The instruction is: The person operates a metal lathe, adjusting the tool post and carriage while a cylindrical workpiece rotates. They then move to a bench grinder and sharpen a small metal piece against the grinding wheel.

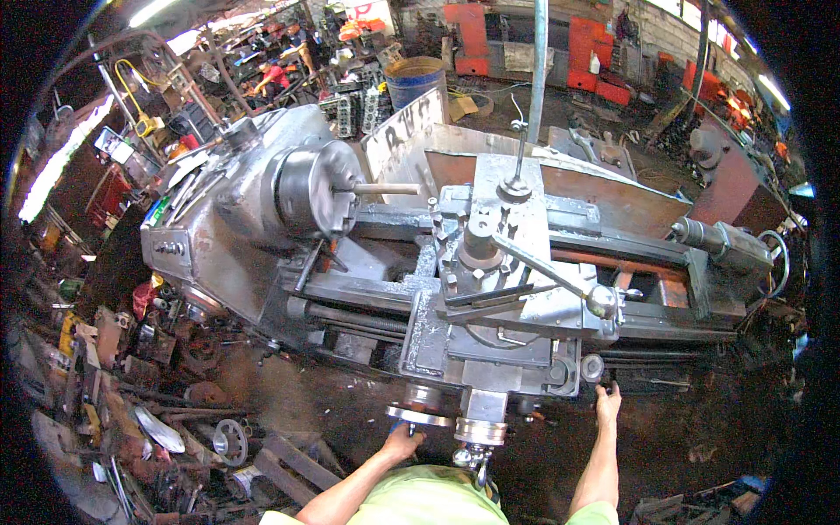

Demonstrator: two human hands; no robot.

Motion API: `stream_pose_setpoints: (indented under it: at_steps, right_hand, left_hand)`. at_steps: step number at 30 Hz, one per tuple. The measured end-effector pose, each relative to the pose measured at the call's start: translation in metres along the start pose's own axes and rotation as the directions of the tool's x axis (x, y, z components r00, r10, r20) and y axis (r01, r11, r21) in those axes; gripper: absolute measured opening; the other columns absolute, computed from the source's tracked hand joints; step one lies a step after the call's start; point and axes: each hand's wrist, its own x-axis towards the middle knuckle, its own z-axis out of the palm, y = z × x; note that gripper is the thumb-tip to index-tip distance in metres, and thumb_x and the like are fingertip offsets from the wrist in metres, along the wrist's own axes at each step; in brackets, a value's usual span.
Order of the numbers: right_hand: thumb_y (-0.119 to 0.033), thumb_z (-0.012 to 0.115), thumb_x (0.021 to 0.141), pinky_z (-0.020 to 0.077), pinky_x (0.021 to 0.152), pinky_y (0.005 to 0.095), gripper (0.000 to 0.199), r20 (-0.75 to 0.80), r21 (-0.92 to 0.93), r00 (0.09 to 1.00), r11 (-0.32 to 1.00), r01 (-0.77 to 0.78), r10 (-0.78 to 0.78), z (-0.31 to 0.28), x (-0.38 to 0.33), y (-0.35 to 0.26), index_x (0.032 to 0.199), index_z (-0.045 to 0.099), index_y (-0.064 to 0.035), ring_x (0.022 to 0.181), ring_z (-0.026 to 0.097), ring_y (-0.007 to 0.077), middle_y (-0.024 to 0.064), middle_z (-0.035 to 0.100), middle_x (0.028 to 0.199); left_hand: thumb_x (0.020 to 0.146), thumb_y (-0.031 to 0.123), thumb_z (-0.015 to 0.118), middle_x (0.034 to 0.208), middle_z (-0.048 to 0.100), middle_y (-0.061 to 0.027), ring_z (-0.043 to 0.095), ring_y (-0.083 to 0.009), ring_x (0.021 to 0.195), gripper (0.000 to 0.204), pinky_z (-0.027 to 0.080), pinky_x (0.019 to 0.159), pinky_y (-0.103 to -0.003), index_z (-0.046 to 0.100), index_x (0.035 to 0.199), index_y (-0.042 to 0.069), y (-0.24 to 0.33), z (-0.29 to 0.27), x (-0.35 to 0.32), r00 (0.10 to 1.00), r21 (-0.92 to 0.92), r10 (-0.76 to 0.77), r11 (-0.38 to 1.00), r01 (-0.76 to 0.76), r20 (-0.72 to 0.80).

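Observation:
A metal lathe fills the middle of the view. My left hand [402, 444] is closed round the crank handle of the carriage handwheel [418, 415], below the apron. My right hand [608, 404] reaches up to the carriage's lower right corner, its fingers closed at a small dark knob [605, 385] beside a round metal boss [592, 366]. At the left, the chuck [317, 188] holds a thin round bar [385, 188] that sticks out to the right. The tool post [479, 245] stands on the carriage, its long ball-ended lever [560, 278] pointing right. Metal chips lie on the carriage.
The cross-slide handle [472, 455] sits close in front of my body. At the right end stands the tailstock [726, 245]. Scrap metal and a small wheel [231, 442] crowd the floor at left. Behind the lathe are a blue drum [415, 86], a vertical pole [539, 70] and people farther back.

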Motion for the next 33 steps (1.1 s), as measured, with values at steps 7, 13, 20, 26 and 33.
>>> stream_pose_setpoints:
  at_steps: [7,13,20,26,33]
  right_hand:
    - [-0.01,0.066,0.08,0.0482,0.062,0.0308,0.039,0.08,-0.11,0.982,0.981,-0.161,0.171,-0.005,-0.091,0.051,0.115,0.057,0.0049,0.077,0.059,0.0166,0.0107,0.064,0.097]
    - [-0.008,0.065,0.082,0.0505,0.076,0.0313,0.029,0.273,-0.265,0.92,0.941,-0.209,0.281,0.016,-0.195,0.081,0.107,0.065,0.007,0.077,0.063,0.019,0.0099,0.069,0.092]
    - [-0.011,0.067,0.082,0.046,0.064,0.0289,0.026,0.23,-0.23,0.941,0.953,-0.195,0.248,0.029,-0.237,0.081,0.104,0.068,0.0053,0.072,0.058,0.0149,0.0067,0.066,0.085]
    - [-0.01,0.06,0.082,0.0464,0.067,0.0333,0.013,-0.044,-0.375,0.921,0.861,0.344,-0.387,-0.011,-0.177,-0.001,0.078,0.065,0.0017,0.073,0.056,0.0176,0.0069,0.064,0.079]
    - [-0.032,0.046,0.101,0.0491,0.088,0.0355,0.042,-0.091,-0.519,0.493,0.463,0.718,-0.866,-0.02,-0.144,-0.289,0.125,0.059,-0.0004,0.102,0.061,0.024,0.0152,0.063,0.116]
  left_hand:
    - [0.085,0.036,0.065,0.094,0.069,-0.0251,0.067,-0.0382,0.091,0.043,0.051,0.079,-0.044,0.065,0.1,-0.005,0.011,0.013,0.002,0.97,0.048,-0.198,0.977,0.206,-0.139]
    - [0.089,0.039,0.059,0.077,0.069,-0.0201,0.069,-0.0316,0.067,0.059,0.055,0.069,-0.042,0.049,0.117,-0.012,0.007,0.013,0.014,0.977,0.074,-0.212,0.974,0.214,-0.033]
    - [0.087,0.04,0.065,0.074,0.069,-0.0117,0.065,-0.0224,0.071,0.041,0.051,0.067,-0.039,0.069,0.097,0.0,0.022,-0.01,0.009,0.962,-0.024,-0.117,0.992,0.127,0.248]
    - [0.088,0.041,0.067,0.105,0.07,-0.0069,0.066,-0.014,0.088,0.046,0.053,0.072,-0.028,0.065,0.121,0.01,-0.046,-0.109,0.031,0.873,-0.227,0.076,0.973,0.041,0.481]
    - [0.086,0.031,0.055,0.115,0.062,-0.0278,0.06,-0.0427,0.107,0.044,0.047,0.092,-0.047,0.062,0.112,-0.003,-0.176,-0.334,0.071,0.706,-0.018,-0.26,0.944,0.331,-0.659]
